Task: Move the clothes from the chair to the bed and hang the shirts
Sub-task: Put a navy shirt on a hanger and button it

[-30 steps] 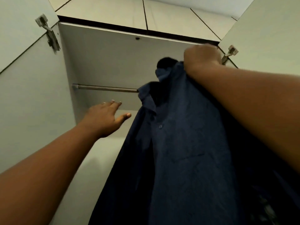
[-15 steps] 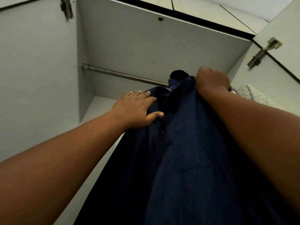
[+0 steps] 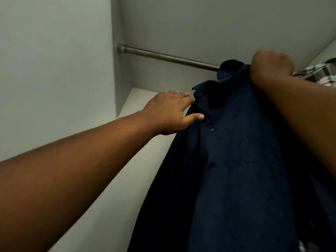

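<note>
Right hand (image 3: 271,65) is curled into a fist at the top of the navy shirt (image 3: 236,160), gripping it by the collar just under the wardrobe rail (image 3: 167,57). Left hand (image 3: 171,113) lies with fingers nearly straight on the shirt's left shoulder, thumb pressed against the fabric below the collar. The shirt hangs down between the two arms, inside the wardrobe, its buttoned front facing the camera. Beside the right hand, a checked shirt (image 3: 320,73) hangs further along the rail.
</note>
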A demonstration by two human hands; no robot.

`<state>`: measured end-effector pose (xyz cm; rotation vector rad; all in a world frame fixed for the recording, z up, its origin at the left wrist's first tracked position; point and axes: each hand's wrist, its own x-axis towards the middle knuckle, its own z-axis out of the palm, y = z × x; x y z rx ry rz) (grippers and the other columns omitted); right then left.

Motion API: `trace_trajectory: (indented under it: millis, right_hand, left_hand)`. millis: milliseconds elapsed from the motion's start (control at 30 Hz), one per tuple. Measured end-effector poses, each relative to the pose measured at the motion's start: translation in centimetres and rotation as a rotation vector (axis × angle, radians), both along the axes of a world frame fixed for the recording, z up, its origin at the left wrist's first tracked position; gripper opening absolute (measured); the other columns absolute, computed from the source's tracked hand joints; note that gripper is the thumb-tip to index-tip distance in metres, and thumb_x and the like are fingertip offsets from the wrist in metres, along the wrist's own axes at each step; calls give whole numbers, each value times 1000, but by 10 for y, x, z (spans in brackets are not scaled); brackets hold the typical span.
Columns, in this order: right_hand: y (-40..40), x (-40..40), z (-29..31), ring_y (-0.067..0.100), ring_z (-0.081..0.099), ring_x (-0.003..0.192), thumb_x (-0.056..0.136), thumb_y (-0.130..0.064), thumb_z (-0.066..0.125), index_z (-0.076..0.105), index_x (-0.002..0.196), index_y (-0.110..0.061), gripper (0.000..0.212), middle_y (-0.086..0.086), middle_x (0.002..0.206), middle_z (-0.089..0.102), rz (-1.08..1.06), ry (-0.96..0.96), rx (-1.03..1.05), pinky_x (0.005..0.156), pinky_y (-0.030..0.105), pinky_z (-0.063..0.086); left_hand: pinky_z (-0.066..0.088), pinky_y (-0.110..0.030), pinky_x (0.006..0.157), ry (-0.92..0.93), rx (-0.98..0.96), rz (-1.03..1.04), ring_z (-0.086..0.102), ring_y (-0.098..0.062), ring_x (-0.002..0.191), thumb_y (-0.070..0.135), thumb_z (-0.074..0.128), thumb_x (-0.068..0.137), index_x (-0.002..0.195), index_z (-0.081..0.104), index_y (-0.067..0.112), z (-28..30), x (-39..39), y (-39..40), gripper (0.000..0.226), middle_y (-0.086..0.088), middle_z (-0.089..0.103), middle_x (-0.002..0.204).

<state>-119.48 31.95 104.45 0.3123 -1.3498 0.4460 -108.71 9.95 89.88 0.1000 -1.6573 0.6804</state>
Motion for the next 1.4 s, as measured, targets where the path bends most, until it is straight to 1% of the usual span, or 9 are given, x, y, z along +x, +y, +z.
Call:
trace_trajectory:
  millis: [367, 600, 800, 933, 1033, 1100, 1200, 1300, 1400]
  right_hand:
    - [-1, -33, -14, 54, 54, 113, 99, -3, 38, 48, 121, 6, 26, 35, 123, 54, 104, -37, -32, 91, 59, 45]
    - [-3, -26, 2, 52, 55, 114, 98, -3, 40, 51, 121, 6, 27, 34, 124, 56, 117, -72, -52, 92, 56, 46]
    - [-24, -17, 14, 53, 52, 116, 97, 1, 40, 48, 123, 6, 28, 36, 125, 53, 19, -58, 75, 97, 56, 42]
    - [-20, -6, 6, 50, 50, 120, 99, -8, 46, 48, 130, 4, 33, 34, 131, 50, -21, -116, 80, 98, 54, 41]
    - [-10, 6, -27, 46, 38, 133, 98, -38, 50, 41, 142, -4, 56, 29, 145, 39, -61, -193, 69, 107, 55, 30]
    - [-6, 11, -65, 44, 23, 141, 94, -56, 49, 27, 151, -9, 77, 26, 156, 22, -110, -245, 114, 112, 56, 20]
    - [-11, 16, -129, 46, 2, 147, 91, -66, 44, 13, 156, -15, 88, 20, 162, -2, -124, -255, 230, 115, 60, 5]
    - [-16, 21, -191, 46, -6, 147, 89, -73, 38, 11, 157, -19, 90, 17, 163, -6, -70, -319, 316, 116, 60, -2]
    - [-24, 27, -242, 43, -8, 148, 92, -70, 32, 11, 157, -20, 84, 16, 163, -7, -13, -392, 357, 117, 57, -7]
  left_hand:
    - [40, -42, 102, -33, -53, 80, 51, -25, 125, 74, 9, 77, 130, 56, 21, -11, -6, -15, 89, -3, 55, 138]
    - [40, -42, 102, -2, -36, 11, 51, -25, 126, 73, 15, 81, 130, 57, 22, 2, -3, -7, 82, -3, 55, 138]
    - [42, -42, 101, -4, -46, 48, 52, -25, 124, 74, 13, 79, 127, 58, 20, 4, 0, -16, 85, -4, 57, 136]
    - [42, -43, 102, 20, -11, 55, 51, -27, 125, 74, 15, 79, 128, 58, 19, 1, 8, -26, 86, -6, 57, 135]
    - [40, -44, 104, 27, 45, 99, 49, -30, 128, 74, 21, 80, 132, 57, 18, -11, 12, -27, 85, -8, 54, 139]
    - [39, -45, 104, 17, 94, 134, 47, -32, 130, 73, 23, 80, 136, 54, 17, -23, 13, -21, 85, -10, 52, 142]
    - [37, -47, 105, 10, 161, 140, 44, -34, 131, 72, 25, 86, 142, 45, 15, -40, 8, -10, 83, -11, 47, 146]
    - [37, -51, 103, -22, 185, 88, 44, -37, 129, 68, 30, 92, 144, 40, 14, -65, -6, 8, 76, -14, 47, 144]
    - [27, -54, 111, -100, 201, 32, 32, -37, 140, 65, 29, 94, 150, 31, 16, -99, -20, 32, 74, -13, 35, 154]
